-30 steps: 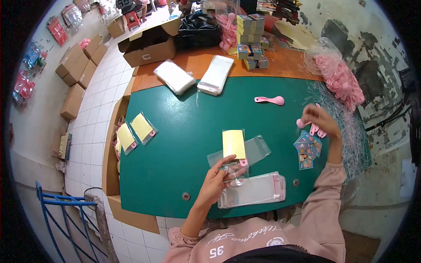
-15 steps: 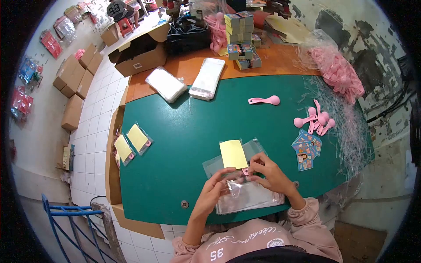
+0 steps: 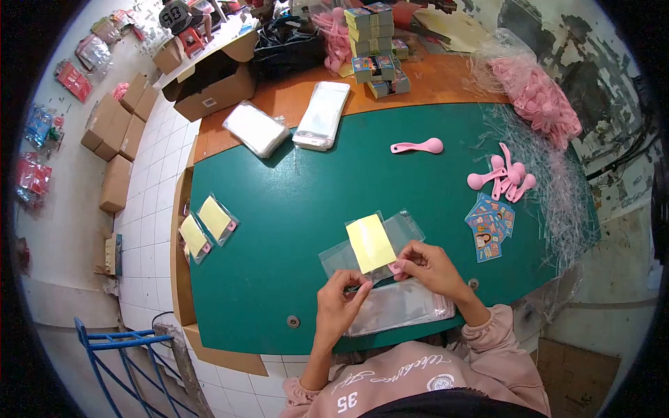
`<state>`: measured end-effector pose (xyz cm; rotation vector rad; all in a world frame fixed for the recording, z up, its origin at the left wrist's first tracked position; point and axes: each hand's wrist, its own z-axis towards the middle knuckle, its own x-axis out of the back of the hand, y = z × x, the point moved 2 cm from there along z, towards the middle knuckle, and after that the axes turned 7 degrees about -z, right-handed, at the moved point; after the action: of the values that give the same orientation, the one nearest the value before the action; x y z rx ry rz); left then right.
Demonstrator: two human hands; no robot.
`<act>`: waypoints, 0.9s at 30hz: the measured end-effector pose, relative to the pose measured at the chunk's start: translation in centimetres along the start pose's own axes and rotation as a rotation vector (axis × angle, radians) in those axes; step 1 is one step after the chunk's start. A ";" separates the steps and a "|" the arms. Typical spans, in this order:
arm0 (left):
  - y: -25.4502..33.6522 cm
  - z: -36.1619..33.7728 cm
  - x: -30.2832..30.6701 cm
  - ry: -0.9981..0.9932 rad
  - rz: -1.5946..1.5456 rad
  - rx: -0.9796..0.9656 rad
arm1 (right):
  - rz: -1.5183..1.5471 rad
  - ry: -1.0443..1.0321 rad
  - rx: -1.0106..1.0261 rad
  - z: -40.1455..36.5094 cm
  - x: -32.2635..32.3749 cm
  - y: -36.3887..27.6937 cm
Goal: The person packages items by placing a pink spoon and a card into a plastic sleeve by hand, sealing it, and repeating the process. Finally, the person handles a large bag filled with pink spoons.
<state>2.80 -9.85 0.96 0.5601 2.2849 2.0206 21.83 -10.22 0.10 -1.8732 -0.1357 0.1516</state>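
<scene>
Head view: both hands meet at the near edge of the green worktop (image 3: 293, 202). The left hand (image 3: 341, 306) has thumb and forefinger pinched shut on the near end of a clear bag (image 3: 408, 226). The right hand (image 3: 428, 268) is closed on the same end, just beside a small pink piece (image 3: 394, 267) at the bag's mouth. The bag lies flat on the worktop, angled away from the person, with a yellow card (image 3: 371, 242) inside it or on it; through the glare I cannot tell which.

The main risk, as I judge it, is the film itself. It is thin and slick and held only by the fingertips, so an uneven pull from the two hands could skew the yellow card or crease it against the bag's edge. The pink piece sits right at the mouth and could slide out if that end tips downward.

A stack of empty bags (image 3: 404, 313) lies under both wrists, close to the worktop's near edge. A dragging sleeve or wrist could push the top ones over that edge.

Two finished packets (image 3: 205, 226) rest at the left rim and would probably drop off if nudged. The picture cards (image 3: 491, 226) and the cluster of pink spoons (image 3: 503, 177) lie well to the right, among loose plastic scraps that could snag a reaching hand.
</scene>
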 end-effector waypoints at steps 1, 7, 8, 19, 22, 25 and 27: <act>-0.3 0.0 -0.1 0.024 -0.034 0.019 | -0.023 0.049 0.002 0.0 0.1 0.1; -0.1 0.1 -0.6 0.122 -0.185 0.096 | -0.073 0.161 0.019 0.1 -0.1 0.0; -0.2 0.1 -0.6 0.123 -0.184 0.097 | -0.066 0.164 0.007 0.1 -0.1 0.0; -1.1 -0.1 -1.0 0.087 -0.220 0.041 | -0.134 0.139 0.065 -0.1 -0.5 -0.2; -1.3 0.3 -1.0 0.077 -0.126 -0.050 | -0.159 0.140 0.096 -0.1 -0.4 -0.1; -0.7 1.0 -1.0 0.017 -0.188 -0.044 | -0.231 0.145 0.120 -0.3 -0.3 -0.4; 0.4 0.9 -1.1 0.038 -0.191 -0.024 | -0.281 0.146 0.113 -0.5 -0.4 -0.7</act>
<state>4.15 -9.26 1.03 0.2915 2.2341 1.9812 21.51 -10.52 0.89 -1.7261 -0.2819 -0.1666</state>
